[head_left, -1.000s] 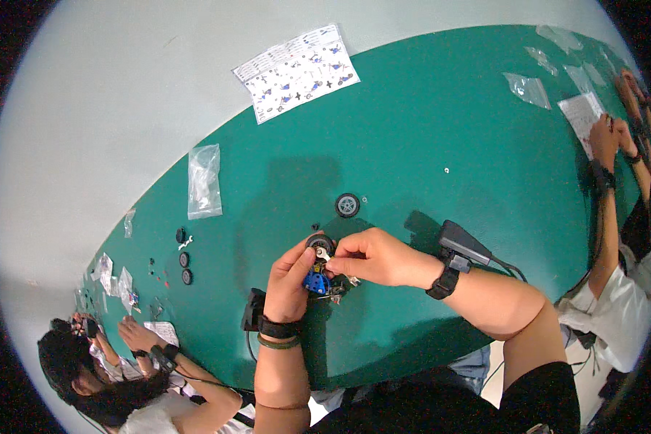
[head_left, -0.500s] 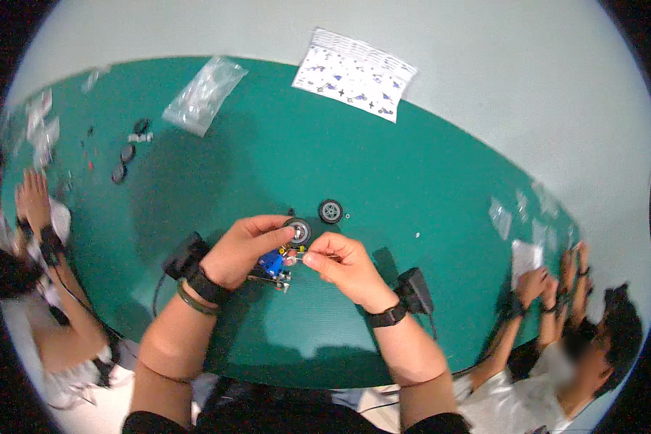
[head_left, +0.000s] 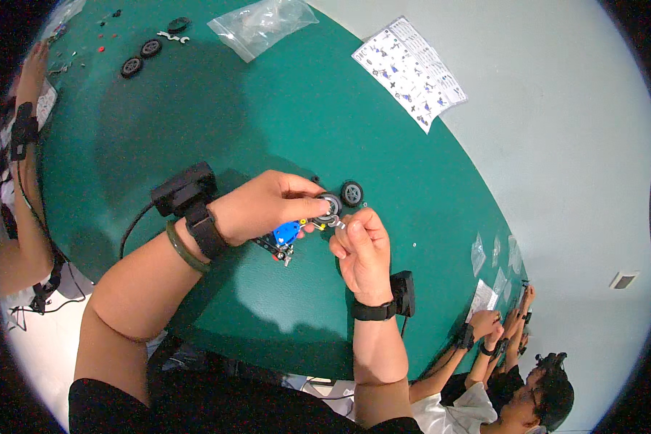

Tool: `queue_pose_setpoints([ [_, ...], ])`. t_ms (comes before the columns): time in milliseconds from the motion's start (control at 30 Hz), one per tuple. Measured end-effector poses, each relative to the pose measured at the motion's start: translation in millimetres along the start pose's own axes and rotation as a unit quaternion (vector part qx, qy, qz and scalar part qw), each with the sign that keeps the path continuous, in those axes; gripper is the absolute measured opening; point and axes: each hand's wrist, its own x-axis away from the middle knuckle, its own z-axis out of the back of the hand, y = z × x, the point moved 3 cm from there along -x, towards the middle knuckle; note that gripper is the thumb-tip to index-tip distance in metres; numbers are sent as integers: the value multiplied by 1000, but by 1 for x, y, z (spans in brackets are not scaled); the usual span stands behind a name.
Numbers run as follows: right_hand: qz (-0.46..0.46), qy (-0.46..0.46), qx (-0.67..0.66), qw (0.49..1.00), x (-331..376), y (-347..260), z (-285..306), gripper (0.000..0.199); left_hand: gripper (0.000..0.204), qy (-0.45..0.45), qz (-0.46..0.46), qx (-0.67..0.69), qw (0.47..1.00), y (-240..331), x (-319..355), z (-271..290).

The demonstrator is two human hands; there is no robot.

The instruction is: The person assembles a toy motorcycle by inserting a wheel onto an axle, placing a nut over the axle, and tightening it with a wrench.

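My left hand is closed on a small model vehicle, its thumb pressed over the hub of a black tyred wheel. The model's blue body shows below the fingers, with a black strip and metal fasteners at its lower end. Pinched in my right hand is a small silver wrench, its jaw close to the wheel's hub; whether it touches a nut there I cannot tell. A loose wheel with a grey rim lies on the table just beyond the held one.
Farther left on the green table lie several wheels and a silver wrench. A clear plastic bag and a printed instruction sheet rest along the far edge. Other people's hands work at both sides.
The whole view has turned, so the table appears tilted. My right hand has rotated more upright, bringing the wrench near the wheel's hub. My left hand keeps its hold on the model vehicle.
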Motion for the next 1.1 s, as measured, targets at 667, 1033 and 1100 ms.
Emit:
queue_pose_setpoints([
  [667, 21, 16, 133, 991, 4, 0, -5, 20, 28, 11, 18, 6, 1000, 1, 1, -3],
  [1033, -9, 57, 123, 991, 2, 2, 0, 20, 30, 26, 51, -15, 998, 6, 3, -2],
  [1100, -6, 63, 109, 992, 1, 2, -2, 20, 31, 20, 63, -23, 998, 8, 5, -5],
])
